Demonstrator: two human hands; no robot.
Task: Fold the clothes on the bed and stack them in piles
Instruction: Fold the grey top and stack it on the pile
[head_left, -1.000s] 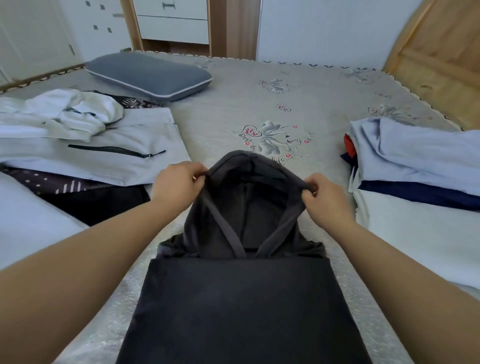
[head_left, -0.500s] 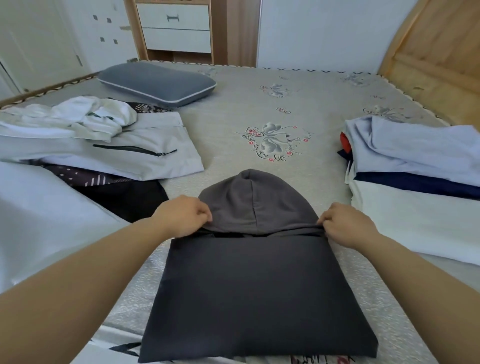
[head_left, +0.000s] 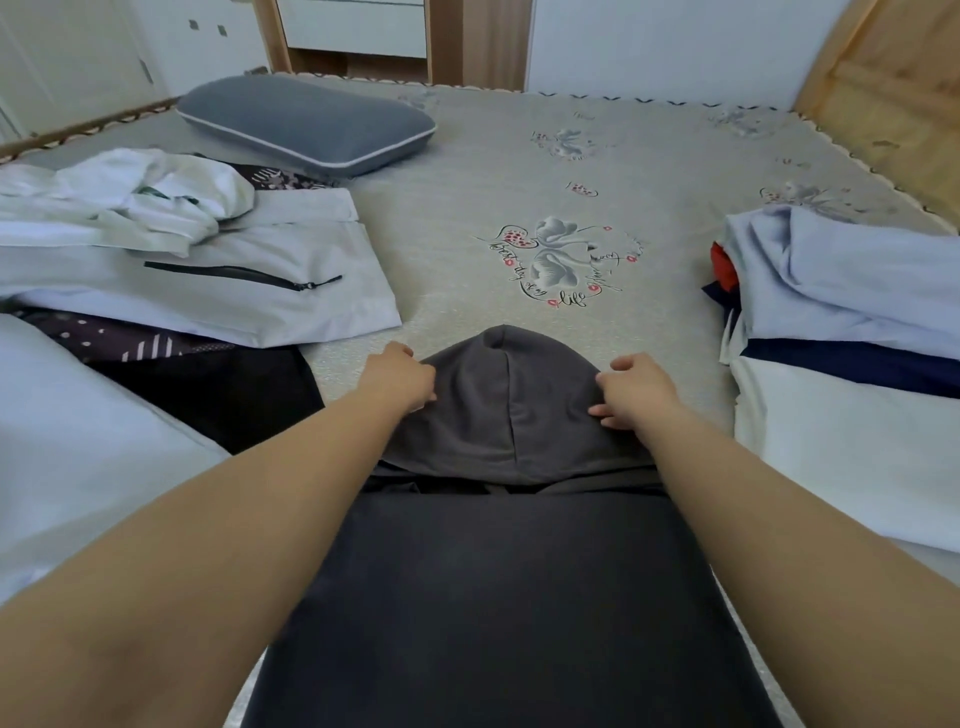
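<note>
A wide bed (head_left: 467, 171) with a pale grey quilted cover printed with flowers fills the view. On it, nearest the camera, lies a folded dark grey cotton hoodie (head_left: 509, 597), its body a flat rectangle and its lighter grey hood (head_left: 498, 400) spread flat beyond it. To the left sits a loose heap of unfolded white and dark patterned clothes (head_left: 218, 280), topped by a white jacket with a black zip. To the right rests a pile of pale blue, navy and white folded garments (head_left: 852, 332), with something red showing at its far edge. A slate-grey pillow with white piping (head_left: 306, 124) lies at the far left. The left hand (head_left: 397, 376) and right hand (head_left: 636, 389) rest at either edge of the hood, fingers curled and seemingly pinching the cloth
</note>
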